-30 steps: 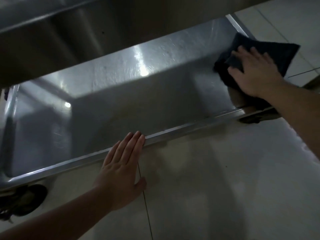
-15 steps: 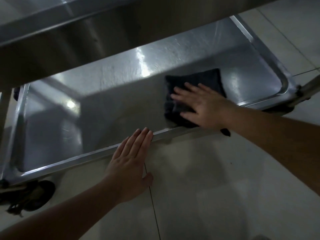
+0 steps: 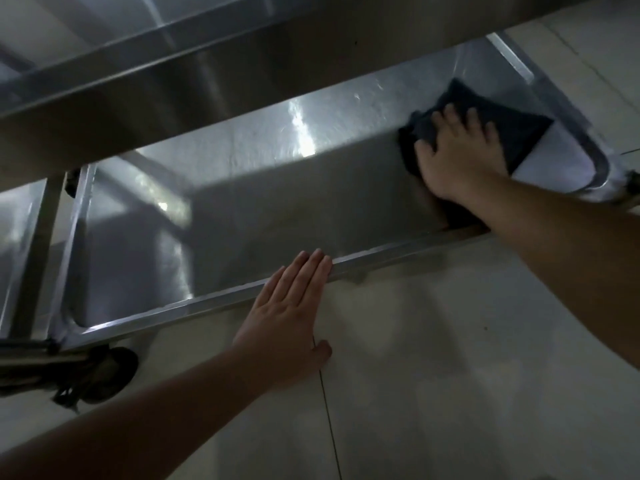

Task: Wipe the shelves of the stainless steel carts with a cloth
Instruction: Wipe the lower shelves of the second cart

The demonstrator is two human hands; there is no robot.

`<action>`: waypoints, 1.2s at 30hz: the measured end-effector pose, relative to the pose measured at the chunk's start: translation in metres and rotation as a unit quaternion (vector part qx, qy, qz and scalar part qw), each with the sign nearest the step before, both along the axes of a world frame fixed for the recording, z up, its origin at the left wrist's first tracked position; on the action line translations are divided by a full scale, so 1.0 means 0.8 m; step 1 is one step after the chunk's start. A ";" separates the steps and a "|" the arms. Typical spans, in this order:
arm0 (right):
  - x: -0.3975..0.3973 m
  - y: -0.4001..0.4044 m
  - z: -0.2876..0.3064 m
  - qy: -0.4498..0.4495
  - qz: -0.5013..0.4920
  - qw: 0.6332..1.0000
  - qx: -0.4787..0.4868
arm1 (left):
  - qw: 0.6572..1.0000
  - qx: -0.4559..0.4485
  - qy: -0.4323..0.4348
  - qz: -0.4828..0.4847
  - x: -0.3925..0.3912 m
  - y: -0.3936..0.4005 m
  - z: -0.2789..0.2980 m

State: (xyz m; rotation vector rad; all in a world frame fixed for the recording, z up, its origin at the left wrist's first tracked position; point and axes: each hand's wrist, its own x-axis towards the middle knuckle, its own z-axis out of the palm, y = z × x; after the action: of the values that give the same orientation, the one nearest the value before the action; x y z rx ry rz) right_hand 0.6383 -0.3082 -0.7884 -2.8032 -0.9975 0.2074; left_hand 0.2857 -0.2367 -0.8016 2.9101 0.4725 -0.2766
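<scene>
The bottom shelf [image 3: 242,188] of the stainless steel cart is a shallow brushed-metal tray with a raised, rounded rim and curved corners; its surface shows fine swirl marks and bright patches of reflected light. Above it, the smooth steel underside of the next shelf [image 3: 173,88] crosses the far part of the view.

The right hand [image 3: 460,157] lies flat, fingers spread wide, pressing on a dark, soft-looking cloth [image 3: 519,133] at the far right end of the bottom shelf, close to the rounded corner. The cloth is folded into a rough square and lies flat against the metal.

The left hand [image 3: 287,317] is open, fingers straight and together, palm down on the pale tiled floor [image 3: 450,358], with its fingertips touching the shelf's near rim. It holds nothing.

A dark caster wheel [image 3: 107,372] sits under the near left corner of the cart, beside an upright steel post [image 3: 38,251].
</scene>
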 end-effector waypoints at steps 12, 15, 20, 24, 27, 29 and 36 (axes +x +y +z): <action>-0.001 -0.008 0.010 -0.006 0.207 0.978 0.006 | 0.999 -0.051 -0.005 0.006 0.002 0.001 0.012; 0.067 -0.037 0.007 -0.006 -0.004 1.000 -0.024 | 0.988 -0.138 -0.058 0.039 0.001 0.012 0.024; 0.061 0.004 -0.001 0.020 -0.113 0.993 -0.030 | 0.974 -0.100 -0.112 0.171 -0.051 0.079 0.025; -0.006 0.078 0.004 0.019 -0.008 0.999 -0.032 | 0.952 -0.026 -0.087 0.294 -0.113 0.156 0.015; -0.092 0.135 0.007 0.010 0.133 0.990 -0.041 | 0.947 -0.002 -0.057 0.317 -0.142 0.190 0.006; -0.156 0.152 0.004 0.012 0.258 0.964 -0.061 | 0.942 0.001 -0.059 0.331 -0.142 0.198 0.001; -0.173 0.063 -0.005 0.039 0.417 0.908 -0.024 | 0.939 -0.011 -0.077 0.335 -0.135 0.202 -0.011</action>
State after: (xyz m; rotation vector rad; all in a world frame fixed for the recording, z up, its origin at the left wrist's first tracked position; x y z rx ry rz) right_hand 0.4996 -0.2580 -0.7927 -2.1848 -2.1190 0.4307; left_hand 0.1780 -0.0754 -0.8105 2.5200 1.3574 0.0482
